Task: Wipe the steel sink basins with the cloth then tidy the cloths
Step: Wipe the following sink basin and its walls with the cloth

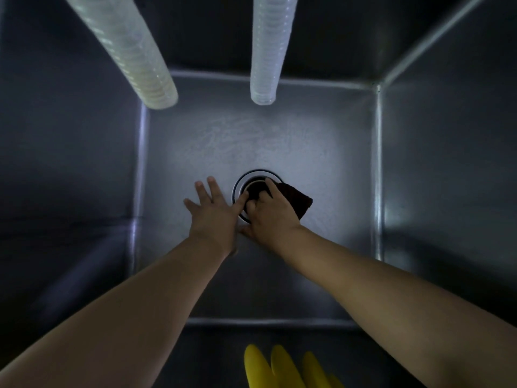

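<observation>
Two ribbed translucent hoses hanging down into view from the top: left hose (123, 49) slanting, mouth yellowish; right hose (267, 49) nearly straight, mouth clear. Both ending above the floor of the steel sink basin (321, 152), well apart from the hands. Yellow glove fingers (282, 368) poking in at bottom edge, near side of basin, between the two forearms, touching neither. Basin walls dark, floor lit in the middle, streaky wet marks on the floor behind the drain. Seams bright at the corners.

Round drain (253, 182) at floor centre, ringed rim partly showing, near part covered by the right hand and cloth. Nothing else between the camera and the drain but the two arms.

Left hand (214, 212) flat, fingers straight and spread, palm down on the basin floor just left of the drain, thumb reaching to the drain rim beside the right hand; holding nothing. Right hand (270, 214) curled, fingers bent round a dark cloth (296, 201), pressing it onto the drain. Cloth bunched under the palm, one corner sticking out to the right over the floor. Colour dark reddish-brown, hard to tell in low light.
</observation>
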### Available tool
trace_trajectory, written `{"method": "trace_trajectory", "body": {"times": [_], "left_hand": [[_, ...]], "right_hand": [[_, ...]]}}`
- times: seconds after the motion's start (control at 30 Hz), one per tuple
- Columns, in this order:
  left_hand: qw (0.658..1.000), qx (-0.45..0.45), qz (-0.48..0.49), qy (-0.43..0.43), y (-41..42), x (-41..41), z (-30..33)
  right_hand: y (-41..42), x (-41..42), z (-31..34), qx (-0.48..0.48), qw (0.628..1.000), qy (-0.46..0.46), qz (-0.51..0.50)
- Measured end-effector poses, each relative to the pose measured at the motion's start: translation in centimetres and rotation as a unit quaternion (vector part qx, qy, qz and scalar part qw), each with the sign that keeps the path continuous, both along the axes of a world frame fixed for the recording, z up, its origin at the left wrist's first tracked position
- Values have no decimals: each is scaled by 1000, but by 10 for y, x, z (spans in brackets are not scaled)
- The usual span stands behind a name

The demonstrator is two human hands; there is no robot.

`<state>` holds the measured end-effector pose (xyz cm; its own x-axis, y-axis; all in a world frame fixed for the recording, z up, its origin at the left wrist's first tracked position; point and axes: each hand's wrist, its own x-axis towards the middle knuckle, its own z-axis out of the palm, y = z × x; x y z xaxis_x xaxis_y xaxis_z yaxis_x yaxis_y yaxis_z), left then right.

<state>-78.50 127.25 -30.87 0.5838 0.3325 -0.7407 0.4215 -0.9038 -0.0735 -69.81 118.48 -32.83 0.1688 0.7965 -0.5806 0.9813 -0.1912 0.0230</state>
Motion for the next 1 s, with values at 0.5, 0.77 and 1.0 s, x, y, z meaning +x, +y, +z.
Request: {"method": "trace_trajectory", "body": {"times": [0.5, 0.77, 1.0], "left_hand": [[1000, -6, 4, 23, -2, 5, 6], [1000, -19, 12, 22, 0, 6, 6], [999, -28, 19, -1, 2, 1, 6]], "right_hand": [[-29, 10, -21, 206, 974, 78, -46], [-116, 11, -29, 288, 953, 48, -77], [-91, 65, -23, 206, 957, -40, -201]]}}
